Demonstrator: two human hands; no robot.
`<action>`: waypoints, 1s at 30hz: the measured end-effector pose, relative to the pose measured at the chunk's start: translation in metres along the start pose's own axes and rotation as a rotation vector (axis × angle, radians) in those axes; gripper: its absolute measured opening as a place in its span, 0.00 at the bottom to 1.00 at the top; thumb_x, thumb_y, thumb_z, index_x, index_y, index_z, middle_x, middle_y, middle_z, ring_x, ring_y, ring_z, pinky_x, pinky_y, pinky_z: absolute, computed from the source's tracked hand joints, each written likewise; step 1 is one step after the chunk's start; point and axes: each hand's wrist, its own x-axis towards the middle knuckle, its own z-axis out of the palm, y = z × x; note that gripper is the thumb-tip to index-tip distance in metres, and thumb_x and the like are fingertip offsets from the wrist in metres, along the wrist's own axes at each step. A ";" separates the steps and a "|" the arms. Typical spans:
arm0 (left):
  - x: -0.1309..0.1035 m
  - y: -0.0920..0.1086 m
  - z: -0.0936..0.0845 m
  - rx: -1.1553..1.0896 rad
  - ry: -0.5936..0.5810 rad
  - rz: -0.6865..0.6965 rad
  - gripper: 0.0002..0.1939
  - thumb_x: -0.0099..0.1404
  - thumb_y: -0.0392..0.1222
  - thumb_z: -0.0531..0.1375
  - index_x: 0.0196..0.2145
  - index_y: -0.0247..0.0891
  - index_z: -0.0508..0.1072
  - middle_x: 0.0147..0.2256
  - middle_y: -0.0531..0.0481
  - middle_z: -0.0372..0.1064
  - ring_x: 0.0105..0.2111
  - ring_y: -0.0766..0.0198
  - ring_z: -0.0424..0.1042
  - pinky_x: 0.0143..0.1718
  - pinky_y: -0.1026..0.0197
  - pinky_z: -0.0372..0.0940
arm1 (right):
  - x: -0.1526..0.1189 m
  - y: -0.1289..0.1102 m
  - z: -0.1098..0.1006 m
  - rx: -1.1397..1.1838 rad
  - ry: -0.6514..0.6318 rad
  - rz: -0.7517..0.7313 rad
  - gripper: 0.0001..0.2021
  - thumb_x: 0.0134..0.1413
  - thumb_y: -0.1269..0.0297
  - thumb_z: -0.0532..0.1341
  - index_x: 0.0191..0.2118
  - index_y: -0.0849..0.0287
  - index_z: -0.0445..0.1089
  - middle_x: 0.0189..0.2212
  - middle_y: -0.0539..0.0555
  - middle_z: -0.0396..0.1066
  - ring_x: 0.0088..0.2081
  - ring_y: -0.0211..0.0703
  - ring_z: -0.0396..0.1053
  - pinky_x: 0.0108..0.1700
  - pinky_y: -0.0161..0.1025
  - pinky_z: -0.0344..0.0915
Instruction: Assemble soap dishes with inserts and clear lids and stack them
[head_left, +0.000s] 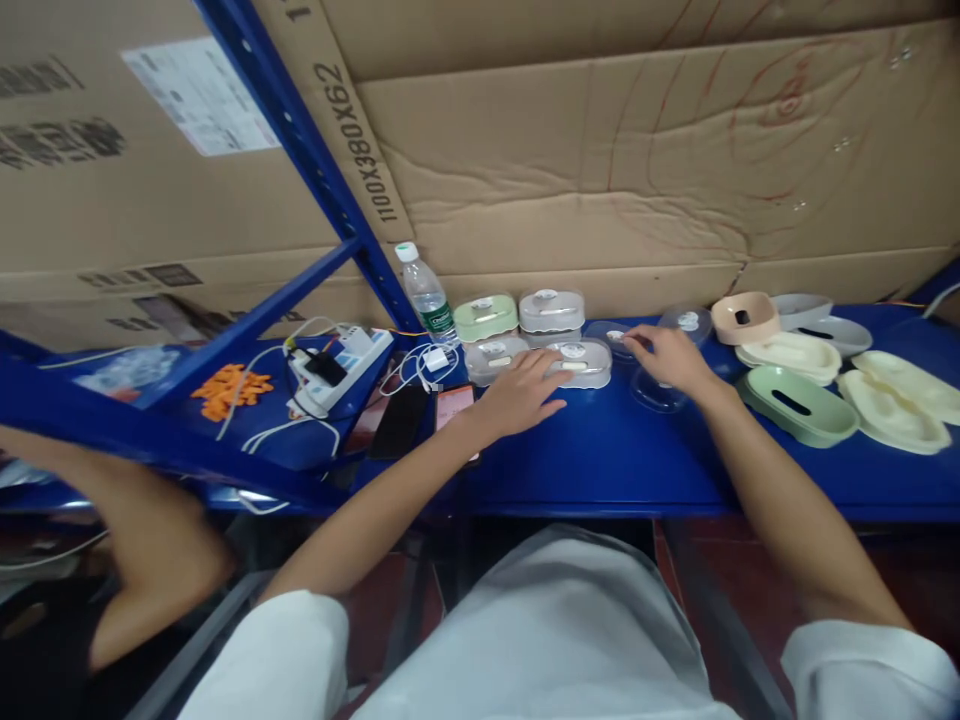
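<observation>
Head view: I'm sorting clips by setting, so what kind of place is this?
Probably a warehouse packing bench: big cardboard cartons behind blue steel shelving, with batches of plastic soap boxes spread out.

A water bottle stands upright at the far edge of the blue desk, against cardboard sheets. Left of it lie a white power strip, a dark phone and orange bits. Far right, cream and green trays lie near a pink one.
</observation>
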 end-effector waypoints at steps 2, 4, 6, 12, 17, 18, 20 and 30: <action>0.009 0.004 0.011 0.006 -0.033 0.005 0.23 0.77 0.49 0.63 0.65 0.37 0.73 0.69 0.31 0.65 0.71 0.40 0.63 0.70 0.38 0.61 | -0.009 0.002 0.000 -0.059 -0.038 0.015 0.20 0.75 0.55 0.54 0.56 0.57 0.79 0.51 0.60 0.83 0.50 0.56 0.81 0.52 0.47 0.72; 0.019 0.006 0.021 0.000 -0.063 -0.010 0.27 0.78 0.51 0.62 0.68 0.37 0.71 0.72 0.30 0.61 0.73 0.40 0.61 0.71 0.38 0.59 | -0.011 0.003 0.002 -0.099 -0.052 0.028 0.20 0.74 0.58 0.54 0.58 0.58 0.79 0.55 0.62 0.81 0.54 0.58 0.79 0.55 0.49 0.71; 0.026 0.007 0.028 0.005 -0.096 -0.044 0.29 0.78 0.52 0.62 0.70 0.37 0.68 0.74 0.28 0.57 0.73 0.39 0.60 0.70 0.37 0.59 | -0.010 0.005 0.005 -0.113 -0.060 0.033 0.19 0.74 0.59 0.55 0.59 0.59 0.78 0.59 0.63 0.79 0.58 0.61 0.77 0.58 0.53 0.70; 0.032 0.014 0.031 0.078 -0.128 -0.141 0.33 0.79 0.52 0.61 0.74 0.37 0.64 0.74 0.25 0.57 0.72 0.33 0.62 0.68 0.35 0.60 | -0.010 0.010 0.010 -0.127 -0.079 0.052 0.19 0.73 0.58 0.57 0.59 0.59 0.78 0.61 0.64 0.77 0.62 0.63 0.74 0.61 0.58 0.69; 0.036 0.017 0.030 0.073 -0.153 -0.185 0.33 0.79 0.51 0.61 0.74 0.36 0.63 0.74 0.24 0.56 0.72 0.33 0.61 0.70 0.32 0.57 | -0.015 0.005 0.010 -0.140 -0.052 0.089 0.19 0.72 0.57 0.57 0.58 0.60 0.78 0.60 0.66 0.78 0.60 0.66 0.74 0.60 0.63 0.70; 0.036 0.019 0.028 0.071 -0.149 -0.188 0.33 0.78 0.50 0.62 0.74 0.35 0.63 0.74 0.24 0.55 0.73 0.33 0.60 0.71 0.31 0.56 | -0.015 0.005 0.010 -0.143 -0.049 0.092 0.19 0.73 0.57 0.57 0.58 0.60 0.78 0.60 0.66 0.77 0.60 0.67 0.74 0.60 0.64 0.69; 0.032 0.025 0.021 0.059 -0.120 -0.176 0.33 0.77 0.49 0.63 0.73 0.34 0.65 0.75 0.25 0.54 0.74 0.33 0.57 0.72 0.30 0.54 | -0.015 0.003 0.009 -0.140 -0.027 0.093 0.19 0.73 0.58 0.56 0.57 0.61 0.78 0.60 0.66 0.77 0.61 0.68 0.73 0.61 0.65 0.69; -0.055 0.105 0.023 -0.292 0.130 -0.199 0.23 0.80 0.49 0.59 0.68 0.45 0.69 0.71 0.35 0.62 0.70 0.38 0.66 0.68 0.32 0.67 | -0.082 -0.188 -0.076 0.922 0.227 -0.171 0.24 0.79 0.46 0.43 0.65 0.44 0.69 0.53 0.52 0.80 0.56 0.48 0.78 0.59 0.50 0.77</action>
